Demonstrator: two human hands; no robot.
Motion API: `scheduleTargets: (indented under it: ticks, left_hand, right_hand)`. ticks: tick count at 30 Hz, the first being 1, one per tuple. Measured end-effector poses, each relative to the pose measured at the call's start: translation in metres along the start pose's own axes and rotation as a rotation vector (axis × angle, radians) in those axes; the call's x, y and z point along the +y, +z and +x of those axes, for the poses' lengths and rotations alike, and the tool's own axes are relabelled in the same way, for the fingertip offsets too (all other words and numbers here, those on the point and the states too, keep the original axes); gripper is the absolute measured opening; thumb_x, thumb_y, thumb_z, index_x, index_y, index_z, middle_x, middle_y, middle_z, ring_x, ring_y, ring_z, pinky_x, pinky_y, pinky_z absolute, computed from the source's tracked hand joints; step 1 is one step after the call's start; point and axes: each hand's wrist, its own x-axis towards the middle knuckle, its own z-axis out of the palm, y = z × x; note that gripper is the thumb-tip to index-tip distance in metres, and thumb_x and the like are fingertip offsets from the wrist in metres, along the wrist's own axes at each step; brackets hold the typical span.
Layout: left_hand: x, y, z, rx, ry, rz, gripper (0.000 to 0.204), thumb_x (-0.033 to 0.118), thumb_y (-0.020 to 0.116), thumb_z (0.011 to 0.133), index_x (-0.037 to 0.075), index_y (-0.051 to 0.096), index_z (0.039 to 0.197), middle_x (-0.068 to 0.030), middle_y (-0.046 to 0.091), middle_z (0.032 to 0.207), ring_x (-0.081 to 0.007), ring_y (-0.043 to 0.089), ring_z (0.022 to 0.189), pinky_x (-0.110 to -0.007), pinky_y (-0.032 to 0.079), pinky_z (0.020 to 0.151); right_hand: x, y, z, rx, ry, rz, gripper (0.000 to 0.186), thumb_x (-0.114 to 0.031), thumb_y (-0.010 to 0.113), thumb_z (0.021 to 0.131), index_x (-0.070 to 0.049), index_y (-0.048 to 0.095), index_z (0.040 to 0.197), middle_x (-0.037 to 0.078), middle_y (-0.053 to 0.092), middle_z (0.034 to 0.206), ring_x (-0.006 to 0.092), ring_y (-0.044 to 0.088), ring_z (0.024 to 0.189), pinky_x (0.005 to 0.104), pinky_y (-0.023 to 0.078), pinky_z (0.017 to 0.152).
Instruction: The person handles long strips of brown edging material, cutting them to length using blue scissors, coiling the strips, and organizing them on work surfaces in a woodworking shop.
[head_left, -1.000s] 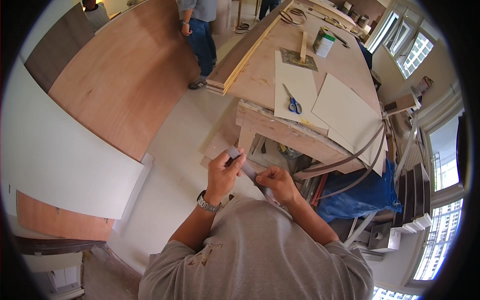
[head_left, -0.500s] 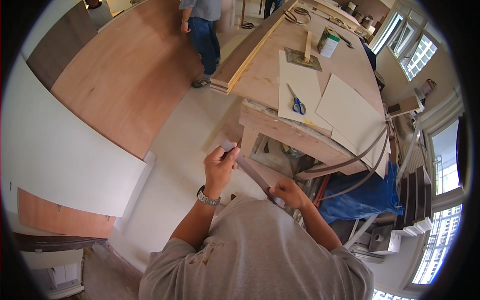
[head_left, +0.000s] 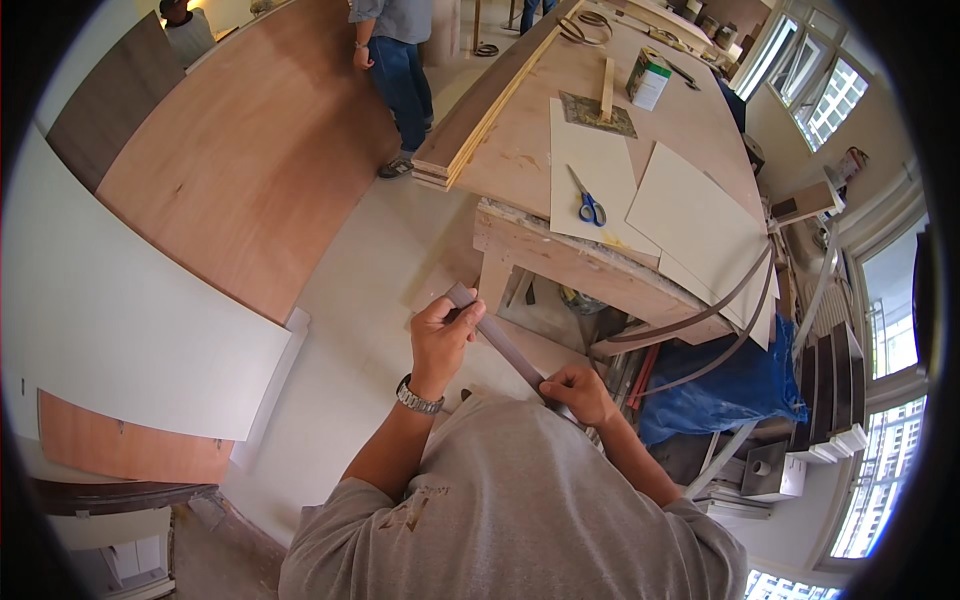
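Note:
A flat, brownish-grey strip (head_left: pixel 510 348), like edge banding, slants in front of my chest. My left hand (head_left: pixel 436 348) pinches it close to its upper end, which sticks out past the fingers. Lower down and to the right, my right hand (head_left: pixel 585 394) grips the same strip between thumb and fingers. Below that hand the strip is largely hidden. Beyond my hands stands a wooden workbench (head_left: pixel 695 125). Blue-handled scissors (head_left: pixel 592 211) lie there on a pale sheet (head_left: pixel 575 160), beside another pale sheet (head_left: pixel 690 205).
Curved brown strips (head_left: pixel 715 319) hang off the bench's right side above a blue plastic bag (head_left: pixel 690 390). A can (head_left: pixel 649 80) and a board with a stick (head_left: pixel 600 112) stand farther back. Large plywood (head_left: pixel 240 170) leans at left, near a standing person (head_left: pixel 398 75); another person (head_left: pixel 190 38) shows behind it.
The view has shifted slightly. Both hands keep their hold on the strip, the right one turned a little. The person at the far upper left shows more.

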Motion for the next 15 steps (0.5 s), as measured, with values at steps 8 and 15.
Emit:
scheduleTargets:
  ticks: [8, 15]
  left_hand:
    - [-0.001, -0.004, 0.0, 0.009, -0.012, -0.017, 0.02, 0.008, 0.068, 0.086, -0.004, 0.065, 0.101, -0.0025, 0.063, 0.077, -0.0049, 0.051, 0.059, -0.021, 0.043, 0.05]
    - [-0.002, -0.001, 0.001, -0.016, 0.027, 0.013, 0.02, 0.01, 0.066, 0.087, -0.004, 0.064, 0.102, -0.0032, 0.063, 0.078, -0.0049, 0.049, 0.059, -0.021, 0.043, 0.05]
  right_hand:
    - [-0.011, 0.007, -0.004, 0.091, 0.016, -0.015, 0.032, -0.028, 0.075, 0.079, 0.002, 0.065, 0.076, 0.005, 0.064, 0.07, 0.0089, 0.054, 0.065, 0.0252, 0.044, 0.059]
    - [0.003, 0.011, 0.0, 0.11, -0.111, 0.057, 0.028, -0.027, 0.068, 0.085, 0.0, 0.064, 0.081, 0.004, 0.064, 0.075, 0.0089, 0.054, 0.067, 0.0244, 0.044, 0.062]
